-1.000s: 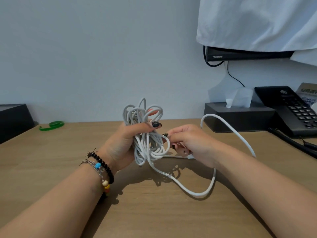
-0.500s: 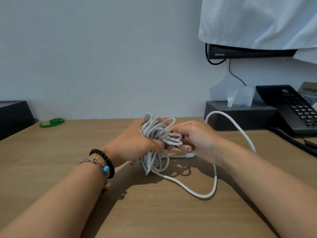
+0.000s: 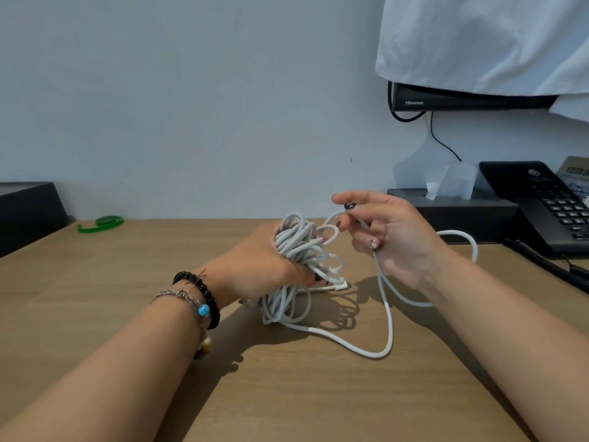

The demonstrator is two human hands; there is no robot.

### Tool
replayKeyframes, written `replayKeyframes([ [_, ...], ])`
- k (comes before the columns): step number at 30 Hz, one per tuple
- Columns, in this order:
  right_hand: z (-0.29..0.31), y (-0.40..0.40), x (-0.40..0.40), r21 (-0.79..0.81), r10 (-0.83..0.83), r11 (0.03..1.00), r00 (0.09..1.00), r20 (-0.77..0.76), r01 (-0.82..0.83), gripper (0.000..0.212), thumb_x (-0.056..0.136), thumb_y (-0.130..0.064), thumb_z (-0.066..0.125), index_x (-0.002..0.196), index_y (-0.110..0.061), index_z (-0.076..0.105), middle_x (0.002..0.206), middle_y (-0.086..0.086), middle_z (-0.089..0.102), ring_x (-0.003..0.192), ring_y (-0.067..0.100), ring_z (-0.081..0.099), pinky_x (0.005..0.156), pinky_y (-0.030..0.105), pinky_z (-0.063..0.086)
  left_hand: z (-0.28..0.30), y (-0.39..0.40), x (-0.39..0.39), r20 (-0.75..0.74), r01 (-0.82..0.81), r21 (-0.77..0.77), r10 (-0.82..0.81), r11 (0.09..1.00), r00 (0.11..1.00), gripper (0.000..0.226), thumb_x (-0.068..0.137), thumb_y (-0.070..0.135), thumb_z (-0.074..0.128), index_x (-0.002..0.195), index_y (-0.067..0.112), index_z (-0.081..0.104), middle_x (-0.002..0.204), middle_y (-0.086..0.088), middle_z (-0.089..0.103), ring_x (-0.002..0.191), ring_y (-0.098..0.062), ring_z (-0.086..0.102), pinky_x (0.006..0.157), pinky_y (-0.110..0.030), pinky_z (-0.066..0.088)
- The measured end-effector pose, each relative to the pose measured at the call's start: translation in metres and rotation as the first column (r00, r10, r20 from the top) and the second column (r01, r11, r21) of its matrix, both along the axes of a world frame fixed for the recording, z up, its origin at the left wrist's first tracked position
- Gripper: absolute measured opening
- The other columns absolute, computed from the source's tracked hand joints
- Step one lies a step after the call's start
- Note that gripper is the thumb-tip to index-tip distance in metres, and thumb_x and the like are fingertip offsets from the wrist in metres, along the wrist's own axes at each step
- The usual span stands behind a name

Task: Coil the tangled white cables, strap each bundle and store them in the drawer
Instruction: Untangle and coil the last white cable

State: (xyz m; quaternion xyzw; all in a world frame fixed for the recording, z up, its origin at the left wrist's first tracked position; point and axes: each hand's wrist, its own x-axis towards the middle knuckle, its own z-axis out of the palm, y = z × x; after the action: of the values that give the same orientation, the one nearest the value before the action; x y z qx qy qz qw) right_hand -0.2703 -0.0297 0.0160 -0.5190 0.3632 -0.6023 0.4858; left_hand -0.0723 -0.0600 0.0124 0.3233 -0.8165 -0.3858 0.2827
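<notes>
The right hand [image 3: 392, 237] has lifted, pinching one strand, while the left hand [image 3: 264, 266] clamps the cable bundle [image 3: 299, 247]; pulling hard could tighten knots.

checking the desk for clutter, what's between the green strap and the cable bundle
Head view: only bare wooden desk between the green strap and the cable bundle, besides the left hand gripping the bundle.

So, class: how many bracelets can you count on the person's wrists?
2, both on the left wrist: a black bead bracelet nearer the hand, and a braided one with a blue bead just behind it. The right wrist is bare.
</notes>
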Motion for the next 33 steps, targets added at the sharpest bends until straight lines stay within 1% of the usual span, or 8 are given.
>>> replayKeyframes([
  [4,0.006,0.004,-0.002,-0.053,-0.014,0.998,0.995,0.096,0.019,0.020,0.087,0.000,0.051,0.095,-0.009,0.067,0.075,0.008,0.070,0.042,0.008,0.036,0.046,0.019,0.025,0.001,0.000,0.001,-0.275,-0.076,0.118,0.106,0.990,0.955,0.035,0.079,-0.003,0.073,0.107,0.016,0.066,0.094,-0.003,0.075,0.086,-0.021,0.072,0.076,-0.033,0.060],
  [8,0.005,0.000,-0.005,-0.045,-0.076,0.996,0.997,0.007,0.076,0.018,0.083,-0.003,0.058,0.098,-0.007,0.068,0.081,0.008,0.072,0.045,0.009,0.036,0.046,0.018,0.029,0.009,-0.012,0.015,-0.706,-0.043,0.401,0.339,0.915,0.623,0.028,0.087,-0.010,0.055,0.104,0.011,0.062,0.079,-0.002,0.074,0.068,-0.014,0.067,0.059,-0.030,0.058],
  [10,-0.001,-0.001,-0.001,-0.043,-0.115,0.993,0.980,-0.161,0.110,0.016,0.091,-0.003,0.057,0.101,-0.001,0.069,0.076,0.005,0.071,0.045,0.010,0.034,0.046,0.019,0.029,0.012,-0.019,0.025,-0.782,-0.020,0.437,0.391,0.899,0.485,0.024,0.090,-0.003,0.056,0.110,0.010,0.062,0.075,-0.001,0.067,0.068,-0.013,0.062,0.058,-0.026,0.055],
  [12,-0.008,0.000,0.005,-0.027,-0.115,0.993,0.964,-0.240,0.112,0.018,0.095,-0.005,0.055,0.103,0.004,0.069,0.072,0.000,0.070,0.045,0.010,0.033,0.046,0.020,0.027,0.013,-0.021,0.029,-0.803,0.004,0.443,0.395,0.896,0.446,0.020,0.090,0.002,0.059,0.106,0.013,0.064,0.074,0.001,0.064,0.068,-0.011,0.059,0.059,-0.025,0.054],
  [20,-0.019,0.006,0.025,-0.058,-0.046,0.998,0.961,-0.271,0.031,0.020,0.097,-0.008,0.053,0.095,-0.011,0.073,0.066,0.008,0.054,0.046,0.011,0.034,0.045,0.021,0.027,-0.006,-0.002,-0.004,-0.698,0.121,0.411,0.226,0.904,0.680,0.034,0.076,0.004,0.064,0.108,0.013,0.061,0.081,-0.003,0.072,0.067,-0.011,0.066,0.058,-0.027,0.056],
  [27,-0.016,0.007,0.022,-0.136,-0.147,0.986,0.863,-0.484,0.092,0.019,0.095,-0.011,0.060,0.088,-0.013,0.077,0.054,-0.002,0.054,0.045,0.006,0.037,0.045,0.015,0.030,-0.015,-0.003,-0.009,-0.672,0.121,0.403,0.203,0.907,0.713,0.049,0.065,0.009,0.071,0.113,0.011,0.062,0.092,-0.010,0.070,0.075,-0.019,0.069,0.069,-0.032,0.060],
  [30,-0.016,0.011,0.026,-0.180,-0.147,0.983,0.776,-0.614,0.044,0.026,0.092,-0.004,0.062,0.072,-0.016,0.074,0.050,-0.011,0.058,0.046,-0.001,0.049,0.051,0.010,0.040,-0.016,0.001,-0.011,-0.649,0.119,0.405,0.193,0.907,0.736,0.041,0.065,0.006,0.072,0.105,0.012,0.065,0.095,-0.016,0.070,0.074,-0.024,0.070,0.066,-0.037,0.061],
  [33,-0.020,0.011,0.032,-0.136,-0.084,0.991,0.761,-0.643,-0.005,0.023,0.090,0.000,0.062,0.079,-0.013,0.077,0.054,-0.010,0.063,0.052,0.000,0.052,0.058,0.013,0.044,-0.016,0.003,-0.012,-0.605,0.131,0.393,0.149,0.910,0.782,0.027,0.066,0.005,0.073,0.091,0.016,0.074,0.095,-0.019,0.072,0.080,-0.035,0.071,0.066,-0.053,0.060],
])
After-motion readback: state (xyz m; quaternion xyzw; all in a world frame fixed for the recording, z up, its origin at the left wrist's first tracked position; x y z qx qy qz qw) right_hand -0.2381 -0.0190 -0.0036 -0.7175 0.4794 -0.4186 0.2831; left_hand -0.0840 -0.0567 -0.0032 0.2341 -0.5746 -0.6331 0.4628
